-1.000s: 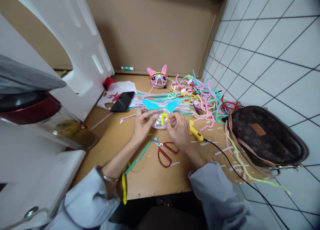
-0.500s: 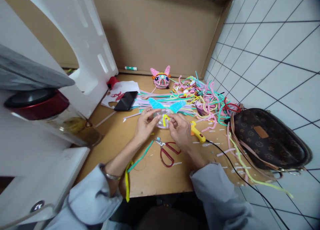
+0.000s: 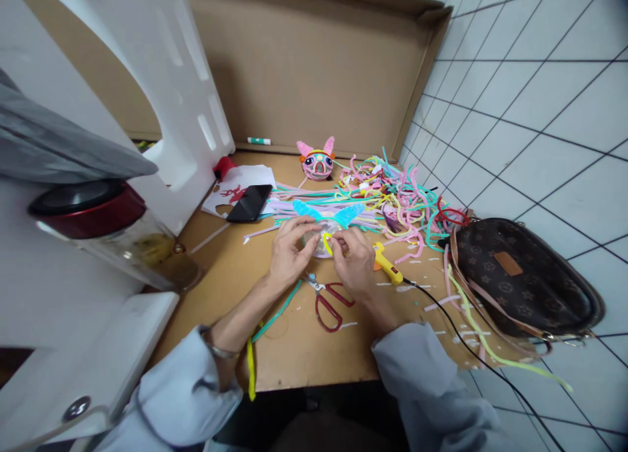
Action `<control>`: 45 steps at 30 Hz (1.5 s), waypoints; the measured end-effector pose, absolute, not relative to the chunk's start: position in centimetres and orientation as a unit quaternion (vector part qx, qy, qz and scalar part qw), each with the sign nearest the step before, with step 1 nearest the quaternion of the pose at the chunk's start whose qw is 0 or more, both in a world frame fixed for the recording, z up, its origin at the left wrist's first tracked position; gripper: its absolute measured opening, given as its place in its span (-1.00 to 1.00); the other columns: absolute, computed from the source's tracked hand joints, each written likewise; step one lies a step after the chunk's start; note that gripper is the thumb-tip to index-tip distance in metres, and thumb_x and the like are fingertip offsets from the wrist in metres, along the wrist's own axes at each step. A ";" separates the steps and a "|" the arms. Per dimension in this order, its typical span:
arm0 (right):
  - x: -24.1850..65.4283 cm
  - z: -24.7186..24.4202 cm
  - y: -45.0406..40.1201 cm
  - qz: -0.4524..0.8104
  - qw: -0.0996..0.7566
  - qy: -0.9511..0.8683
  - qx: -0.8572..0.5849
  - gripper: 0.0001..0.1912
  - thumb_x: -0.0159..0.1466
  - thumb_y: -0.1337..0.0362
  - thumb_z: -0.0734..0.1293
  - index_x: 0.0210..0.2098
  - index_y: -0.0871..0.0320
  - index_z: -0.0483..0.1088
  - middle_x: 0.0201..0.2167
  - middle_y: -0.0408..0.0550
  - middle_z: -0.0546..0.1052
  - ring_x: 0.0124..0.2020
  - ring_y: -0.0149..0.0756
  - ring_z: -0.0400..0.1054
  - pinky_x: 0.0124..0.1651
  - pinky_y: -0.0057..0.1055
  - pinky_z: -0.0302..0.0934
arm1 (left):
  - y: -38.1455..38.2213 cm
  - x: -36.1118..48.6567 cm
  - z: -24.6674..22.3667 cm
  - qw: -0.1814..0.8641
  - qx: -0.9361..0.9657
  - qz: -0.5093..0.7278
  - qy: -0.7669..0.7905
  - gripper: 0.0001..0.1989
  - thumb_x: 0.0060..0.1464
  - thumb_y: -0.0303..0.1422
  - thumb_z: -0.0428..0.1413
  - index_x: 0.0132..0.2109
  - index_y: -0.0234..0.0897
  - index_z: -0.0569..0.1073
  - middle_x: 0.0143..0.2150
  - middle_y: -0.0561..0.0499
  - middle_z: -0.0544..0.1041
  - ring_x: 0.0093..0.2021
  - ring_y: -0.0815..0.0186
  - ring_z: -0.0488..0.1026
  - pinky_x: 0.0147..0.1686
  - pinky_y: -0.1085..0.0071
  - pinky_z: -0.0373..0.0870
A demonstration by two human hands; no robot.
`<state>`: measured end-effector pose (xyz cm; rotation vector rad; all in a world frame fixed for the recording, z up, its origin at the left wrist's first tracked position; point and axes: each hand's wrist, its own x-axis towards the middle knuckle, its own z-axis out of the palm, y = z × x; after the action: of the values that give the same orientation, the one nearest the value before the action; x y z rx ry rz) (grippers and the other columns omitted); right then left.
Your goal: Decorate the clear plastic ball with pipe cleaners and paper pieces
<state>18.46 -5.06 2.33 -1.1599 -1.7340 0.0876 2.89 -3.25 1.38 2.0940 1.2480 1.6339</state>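
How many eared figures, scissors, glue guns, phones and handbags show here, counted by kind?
Eared figures (pink-eared one, blue-eared one): 2
Scissors: 1
Yellow glue gun: 1
Black phone: 1
Brown handbag: 1
Total: 6

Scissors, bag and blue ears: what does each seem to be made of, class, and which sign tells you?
Scissors: probably metal blades, silvery and shiny; smooth red handles, likely plastic or plastic-coated.
Bag: leather or coated canvas, judging by the printed brown surface's slight sheen.
Blue ears: seemingly fuzzy pipe cleaners, matt and soft-edged.
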 end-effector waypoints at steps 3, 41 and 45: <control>18.3 2.3 -5.1 0.043 0.505 -0.709 -0.490 -0.84 0.32 0.32 0.25 -0.39 0.11 0.40 -0.38 -0.07 0.45 -0.41 -0.34 0.36 -0.33 -0.43 0.27 | -3.3 3.0 1.4 0.104 0.715 0.555 0.412 -0.84 0.20 -0.30 0.12 -0.16 -0.22 0.56 -0.05 -0.09 0.55 0.00 0.20 0.48 0.08 0.16 0.38; 18.3 2.9 -4.9 0.075 0.519 -0.680 -0.513 -0.87 0.21 0.31 0.28 -0.47 0.11 0.38 -0.51 -0.14 0.43 -0.55 -0.41 0.25 -0.42 -0.43 0.23 | -3.7 4.1 2.2 0.164 0.687 0.545 0.452 -0.93 0.09 -0.40 0.11 -0.37 -0.24 0.42 -0.05 -0.10 0.52 0.01 0.17 0.44 0.07 0.19 0.36; 18.1 2.8 -4.7 0.099 0.527 -0.655 -0.533 -0.89 0.16 0.31 0.28 -0.51 0.11 0.36 -0.57 -0.19 0.40 -0.57 -0.42 0.22 -0.41 -0.43 0.24 | -3.5 4.3 2.1 0.159 0.687 0.543 0.456 -0.92 0.08 -0.42 0.09 -0.39 -0.24 0.40 -0.08 -0.10 0.49 -0.01 0.18 0.43 0.06 0.19 0.36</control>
<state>18.14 -4.69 2.84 -1.2733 -1.5661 0.2377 4.30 -3.49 2.08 1.9638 1.3041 1.5509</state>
